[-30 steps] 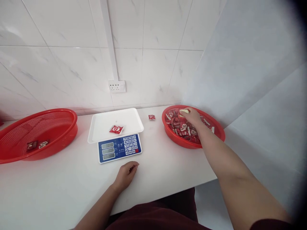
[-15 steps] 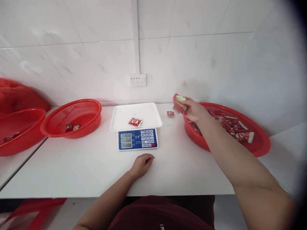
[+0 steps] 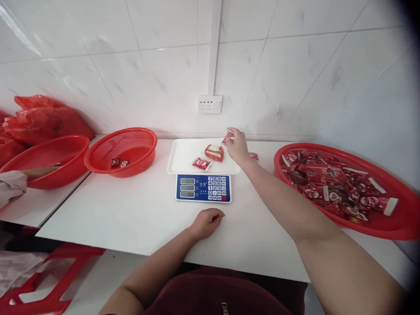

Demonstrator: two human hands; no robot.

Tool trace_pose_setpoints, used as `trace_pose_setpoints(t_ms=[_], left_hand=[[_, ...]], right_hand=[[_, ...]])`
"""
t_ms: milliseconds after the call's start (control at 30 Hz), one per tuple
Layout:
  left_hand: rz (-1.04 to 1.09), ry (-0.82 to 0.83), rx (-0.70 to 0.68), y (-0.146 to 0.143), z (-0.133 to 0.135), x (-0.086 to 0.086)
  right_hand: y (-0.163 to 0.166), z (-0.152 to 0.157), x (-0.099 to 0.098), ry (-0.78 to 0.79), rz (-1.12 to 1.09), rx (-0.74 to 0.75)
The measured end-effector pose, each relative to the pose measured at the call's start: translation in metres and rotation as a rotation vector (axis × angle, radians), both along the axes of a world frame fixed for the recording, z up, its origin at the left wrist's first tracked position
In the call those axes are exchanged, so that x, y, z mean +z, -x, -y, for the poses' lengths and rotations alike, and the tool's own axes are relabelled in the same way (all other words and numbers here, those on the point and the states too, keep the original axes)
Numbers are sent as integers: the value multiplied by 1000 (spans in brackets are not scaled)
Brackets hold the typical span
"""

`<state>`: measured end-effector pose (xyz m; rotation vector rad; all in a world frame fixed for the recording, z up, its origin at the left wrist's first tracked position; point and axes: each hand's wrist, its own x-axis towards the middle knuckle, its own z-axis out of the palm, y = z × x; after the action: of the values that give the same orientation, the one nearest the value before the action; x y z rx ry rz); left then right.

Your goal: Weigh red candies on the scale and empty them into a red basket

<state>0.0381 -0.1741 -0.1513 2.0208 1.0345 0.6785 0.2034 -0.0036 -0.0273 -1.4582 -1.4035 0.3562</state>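
My right hand (image 3: 239, 148) pinches a small red and white packet (image 3: 228, 135) above the right side of the scale's white tray (image 3: 179, 153). On that tray lie a flat red packet (image 3: 201, 164) and a red-wrapped piece with a pale yellow face (image 3: 214, 152). Below the tray shows the blue keypad panel of the scale (image 3: 203, 188). My left hand (image 3: 206, 224) rests on the table in front of it, fingers curled; what they hold, if anything, is hidden. Another red packet (image 3: 253, 156) lies on the table, partly behind my right wrist.
At right, a red basket (image 3: 280, 168) holds many red packets. A red basket (image 3: 144, 162) at left contains a few small pieces. Farther left, a co-worker's arm (image 3: 41, 172) reaches into another red basket (image 3: 70, 162), with red bags (image 3: 49, 122) behind. A wall socket (image 3: 210, 105) is above the scale.
The pale-faced red piece has gone from my right hand onto the tray. My right hand has moved left over the tray, now with a packet. A co-worker's arm has come into view.
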Motion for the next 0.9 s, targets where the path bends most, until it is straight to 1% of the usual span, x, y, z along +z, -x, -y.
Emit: trace_pose_setpoints(t_ms=[67,133,233,333,433,533,600,667,733,800,867,900], left_hand=[[-6,5,-7,0,-1,0],[-12,11,-11,0,-1,1],[-10,10,-15,1,-1,1],[-2,6,-14,1,-1,0],[4,7,-11,1,-1,-1],[2,13,-9,0,-1,-1],[2,18,-9,0,-1,0],[5,22,-8,1,-1,0],[9,25,-6,1,-1,1],[8,26,-6,1,-1,2],[7,27,-7,1,-1,2],[8,28,-7,1,-1,2]], right_hand=[[-5,8,-2,-74,28,61],[-10,19,-3,-87,16,118],[-17,36,-1,-60,7,156],[-26,48,2,-22,35,130],[-34,56,3,33,75,116],[-37,60,1,110,76,157],[-36,61,-2,155,-1,189],[-34,62,-3,190,-144,228],[-31,62,-2,229,-328,302],[-30,63,0,264,-491,408],[-30,63,2,274,-585,482],[-30,63,2,271,-602,488]])
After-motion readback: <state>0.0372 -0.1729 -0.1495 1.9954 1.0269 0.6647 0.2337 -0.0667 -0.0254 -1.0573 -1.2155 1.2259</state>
